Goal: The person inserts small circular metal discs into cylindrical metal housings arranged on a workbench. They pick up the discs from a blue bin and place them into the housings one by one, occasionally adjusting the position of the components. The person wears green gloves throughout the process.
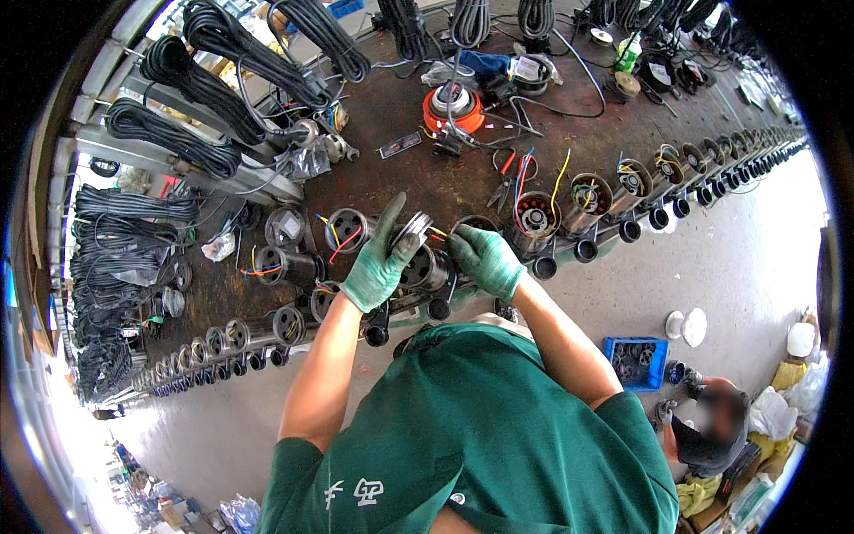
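Both of my hands wear green-coated work gloves and meet over the row of metal motor housings at the bench edge. My left hand [378, 269] is closed round a silvery round metal end cap [412, 231], tilted on its side, its thumb pointing away from me. At the right of that cap, my right hand [487, 260] pinches short yellow and red wires [437, 234]. Below the cap stands a motor housing [427, 270] with holes in its top. Beyond the right hand is another cylindrical housing [477, 222], partly hidden by the glove.
Housings with copper windings [535, 216] line the edge to the right; capped ones [289, 326] run left. Red-handled pliers [503, 181] and an orange round base [452, 111] lie farther back. Coiled black cables [173, 138] hang around. A person [712, 427] crouches by a blue crate [635, 363].
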Available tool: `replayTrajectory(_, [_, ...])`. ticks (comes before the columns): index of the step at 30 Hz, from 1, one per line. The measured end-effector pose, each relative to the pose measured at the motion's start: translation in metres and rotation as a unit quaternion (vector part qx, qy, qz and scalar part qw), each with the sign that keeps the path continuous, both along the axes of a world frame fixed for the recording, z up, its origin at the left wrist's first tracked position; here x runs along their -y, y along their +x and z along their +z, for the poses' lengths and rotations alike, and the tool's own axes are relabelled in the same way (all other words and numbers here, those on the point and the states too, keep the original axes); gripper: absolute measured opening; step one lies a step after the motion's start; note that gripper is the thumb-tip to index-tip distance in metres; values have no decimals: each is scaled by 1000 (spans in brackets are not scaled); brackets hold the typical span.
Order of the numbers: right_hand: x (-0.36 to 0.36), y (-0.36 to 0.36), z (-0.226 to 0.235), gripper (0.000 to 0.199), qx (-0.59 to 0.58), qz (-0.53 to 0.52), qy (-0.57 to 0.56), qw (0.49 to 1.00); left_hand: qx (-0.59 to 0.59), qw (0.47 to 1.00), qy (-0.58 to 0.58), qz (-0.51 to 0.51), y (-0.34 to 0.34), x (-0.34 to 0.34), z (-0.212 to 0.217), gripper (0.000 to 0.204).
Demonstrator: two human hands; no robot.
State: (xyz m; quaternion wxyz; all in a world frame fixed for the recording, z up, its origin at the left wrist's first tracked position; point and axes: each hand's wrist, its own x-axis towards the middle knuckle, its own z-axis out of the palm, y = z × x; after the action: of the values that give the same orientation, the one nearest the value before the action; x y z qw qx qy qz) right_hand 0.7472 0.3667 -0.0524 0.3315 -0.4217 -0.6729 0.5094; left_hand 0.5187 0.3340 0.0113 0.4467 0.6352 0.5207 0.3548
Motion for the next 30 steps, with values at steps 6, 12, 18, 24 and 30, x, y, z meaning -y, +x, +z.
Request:
replayTrajectory(6, [-4,2,-1,34,18,4,-27,999,48,998,-35,-6,1,-4,7,95])
replayTrajectory(12, [-7,-1,15,25,25,28,-17,999,34,997,-45,-49,0,-7,3,94])
replayTrajectory(18, [-2,1,11,22,-25,-21,-45,998,-51,996,-14,-76,11,-14,7,108])
replayTrajectory(24, [10,40,9,33,-52,-106,-13,993,-325,917,46,-225,39,-41,23,129])
replayTrajectory(30, [22,65,15,37,88,-6,131,987,-341,876,81,-331,50,-61,23,129])
